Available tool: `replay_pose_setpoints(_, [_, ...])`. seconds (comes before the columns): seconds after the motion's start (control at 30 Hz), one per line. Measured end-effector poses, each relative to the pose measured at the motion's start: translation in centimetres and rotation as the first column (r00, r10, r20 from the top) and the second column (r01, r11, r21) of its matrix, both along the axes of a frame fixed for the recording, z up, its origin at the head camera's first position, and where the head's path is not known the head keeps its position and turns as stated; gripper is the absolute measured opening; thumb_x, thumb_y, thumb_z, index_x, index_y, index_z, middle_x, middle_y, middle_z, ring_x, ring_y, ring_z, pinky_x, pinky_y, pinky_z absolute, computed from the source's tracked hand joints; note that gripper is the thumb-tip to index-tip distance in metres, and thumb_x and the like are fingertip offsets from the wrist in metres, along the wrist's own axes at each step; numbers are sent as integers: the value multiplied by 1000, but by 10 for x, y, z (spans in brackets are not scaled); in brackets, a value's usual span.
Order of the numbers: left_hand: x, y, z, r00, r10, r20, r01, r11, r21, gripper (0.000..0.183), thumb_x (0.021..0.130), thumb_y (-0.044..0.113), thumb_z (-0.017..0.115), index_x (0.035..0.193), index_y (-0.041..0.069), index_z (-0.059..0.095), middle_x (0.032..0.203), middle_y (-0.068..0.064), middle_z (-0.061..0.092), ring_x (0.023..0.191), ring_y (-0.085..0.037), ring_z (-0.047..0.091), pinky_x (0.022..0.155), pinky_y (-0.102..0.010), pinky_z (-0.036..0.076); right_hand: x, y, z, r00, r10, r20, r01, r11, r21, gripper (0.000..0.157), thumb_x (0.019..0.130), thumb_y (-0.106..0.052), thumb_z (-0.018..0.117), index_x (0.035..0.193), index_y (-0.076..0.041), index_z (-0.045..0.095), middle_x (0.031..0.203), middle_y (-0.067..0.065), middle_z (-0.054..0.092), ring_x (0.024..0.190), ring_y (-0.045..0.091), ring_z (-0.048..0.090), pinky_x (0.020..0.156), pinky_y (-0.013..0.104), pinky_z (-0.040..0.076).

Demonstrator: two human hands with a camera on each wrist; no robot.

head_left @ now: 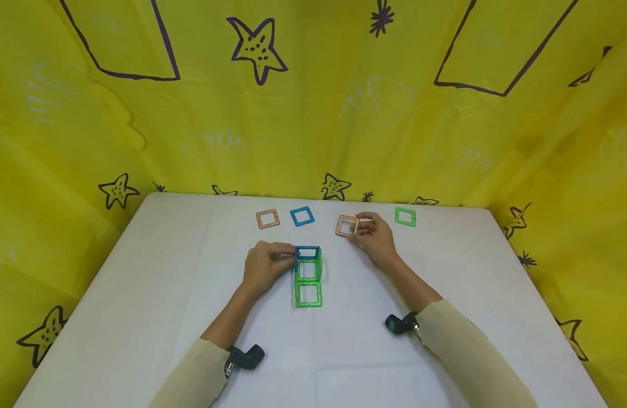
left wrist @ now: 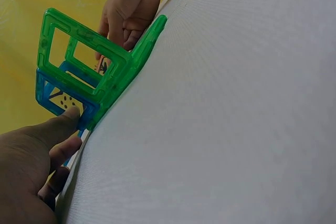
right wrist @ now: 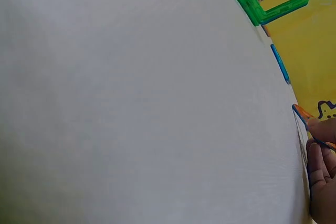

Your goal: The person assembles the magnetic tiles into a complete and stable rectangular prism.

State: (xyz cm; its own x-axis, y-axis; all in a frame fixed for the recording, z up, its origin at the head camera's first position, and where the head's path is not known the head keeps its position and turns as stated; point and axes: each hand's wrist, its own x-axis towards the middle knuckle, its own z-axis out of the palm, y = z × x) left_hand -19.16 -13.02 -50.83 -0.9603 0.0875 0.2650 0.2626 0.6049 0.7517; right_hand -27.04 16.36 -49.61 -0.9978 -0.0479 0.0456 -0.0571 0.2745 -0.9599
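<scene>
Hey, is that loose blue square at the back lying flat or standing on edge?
Lying flat: the loose blue square shows as a thin strip along the white table in the right wrist view.

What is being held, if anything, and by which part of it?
The right hand pinches an orange square frame by its right side. The left hand touches the green-and-blue structure at its blue left side; whether it grips cannot be told.

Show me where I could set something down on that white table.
The table is bare from the left sleeve to its left edge, from the right sleeve to its right edge, and between the sleeves, nearer than the joined squares. Crowding starts there: the left hand holds those, loose squares lie farther back, and the right hand holds an orange square.
</scene>
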Motion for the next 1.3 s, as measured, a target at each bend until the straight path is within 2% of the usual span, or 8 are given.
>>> replay_pose_setpoints(0.27, [-1,0,-1,1000,-4,-10,4,1000,-1,15,88,16,87,103,16,86,109,3,80,115,-23,72,101,-46,52,18,-4,2,1000,22,-18,-23,998,-53,38,94,4,75,131,2,65,105,21,76,84,12,72,72,20,57])
replay_pose_setpoints(0.53, [0,0,-1,1000,1,-7,-1,1000,6,15,88,16,87,103,16,86,109,3,80,115,-23,71,100,-46,52,33,-11,5,998,25,65,-10,977,-213,38,90,6,78,125,9,64,99,13,77,86,11,73,74,22,59])
replay_pose_setpoints(0.73, [1,0,0,1000,2,4,-2,1000,15,15,88,17,87,103,15,86,109,2,80,116,-24,71,101,-47,52,47,-15,10,989,45,142,-14,977,-214,35,91,4,79,122,10,65,98,8,76,88,10,72,75,20,58])
replay_pose_setpoints(0.93, [2,-1,0,1000,1,8,-1,1000,25,14,89,18,86,103,15,86,107,3,80,116,-23,71,100,-46,52,63,-14,17,969,95,227,-26,957,-291,35,97,2,73,129,8,63,108,12,77,96,15,73,85,26,59])
replay_pose_setpoints(1.1, [1,-1,-1,1000,1,3,-1,1000,21,14,89,18,86,103,16,86,107,3,80,115,-22,71,99,-45,53,74,-11,19,962,127,240,-51,952,-302,37,98,1,72,132,9,61,117,16,76,101,16,73,88,27,58])
replay_pose_setpoints(1.3, [0,0,-1,1000,-8,-2,8,1000,22,15,88,18,87,103,15,86,107,3,80,115,-23,72,100,-45,53,88,-11,19,964,145,225,-68,946,-316,37,92,6,75,126,10,62,113,16,76,99,16,74,87,27,59])
